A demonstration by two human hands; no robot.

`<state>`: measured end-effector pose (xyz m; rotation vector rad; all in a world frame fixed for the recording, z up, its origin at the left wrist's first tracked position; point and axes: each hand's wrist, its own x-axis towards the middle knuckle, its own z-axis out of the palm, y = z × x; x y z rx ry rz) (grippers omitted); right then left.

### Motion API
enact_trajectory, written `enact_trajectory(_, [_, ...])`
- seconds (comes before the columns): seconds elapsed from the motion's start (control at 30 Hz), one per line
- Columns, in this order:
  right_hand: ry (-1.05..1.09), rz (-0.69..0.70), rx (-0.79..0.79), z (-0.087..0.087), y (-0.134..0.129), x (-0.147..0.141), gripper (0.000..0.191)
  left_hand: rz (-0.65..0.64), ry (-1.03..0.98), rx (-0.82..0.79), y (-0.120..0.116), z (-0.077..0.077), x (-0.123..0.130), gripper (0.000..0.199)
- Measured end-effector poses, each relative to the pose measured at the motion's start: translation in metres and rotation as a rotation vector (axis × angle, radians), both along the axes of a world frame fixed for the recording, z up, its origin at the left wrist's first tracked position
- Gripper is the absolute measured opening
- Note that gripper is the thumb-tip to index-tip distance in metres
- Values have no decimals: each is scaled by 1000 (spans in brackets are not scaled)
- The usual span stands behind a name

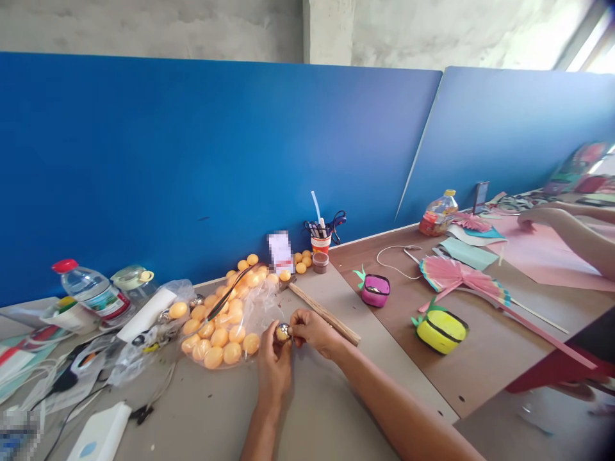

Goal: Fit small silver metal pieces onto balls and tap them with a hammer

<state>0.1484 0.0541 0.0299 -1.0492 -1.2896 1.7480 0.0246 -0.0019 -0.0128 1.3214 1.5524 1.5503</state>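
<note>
A small shiny metallic ball (282, 331) with gold and silver tones is held up between my two hands, just above the grey table. My left hand (275, 358) has its fingers wrapped round the ball from the left and below. From the right, my right hand (310, 330) pinches at the ball's side; anything tiny between those fingertips is too small to make out. Close behind my left hand lies a clear plastic bag of orange balls (220, 337). A wooden-handled tool (324, 312) rests on the table beyond my right hand.
Bottles (96, 291), cables and plastic bags crowd the left side. A cup of pens (320, 242) stands by the blue partition (216, 160). To the right are purple (375, 290) and yellow (442, 330) pouches, a pink paper fan (464, 274) and another person's arms (571, 234).
</note>
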Motion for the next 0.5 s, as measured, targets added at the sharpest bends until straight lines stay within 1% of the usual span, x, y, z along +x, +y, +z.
enact_trajectory(0.13, [38, 83, 6, 9, 8, 15, 23, -36, -181, -57, 1, 7, 4, 52])
enact_trajectory(0.2, [-36, 67, 82, 16, 12, 27, 20, -30, -259, -75, 1, 11, 6, 51])
enact_trajectory(0.23, [-123, 55, 135, 20, 15, 32, 16, -31, -291, -79, 1, 13, 6, 50])
enact_trajectory(0.3, [-364, 52, 266, 26, 18, 42, 9, -43, -335, -67, 1, 15, 7, 47])
enact_trajectory(0.33, [-492, 74, 330, 28, 18, 46, 9, -46, -340, -52, 1, 15, 7, 45])
enact_trajectory(0.4, [-748, 149, 432, 30, 17, 51, 17, -37, -323, -26, 2, 13, 6, 43])
enact_trajectory(0.5, [-1089, 287, 511, 30, 10, 50, 29, 4, -277, -16, 5, 6, 4, 46])
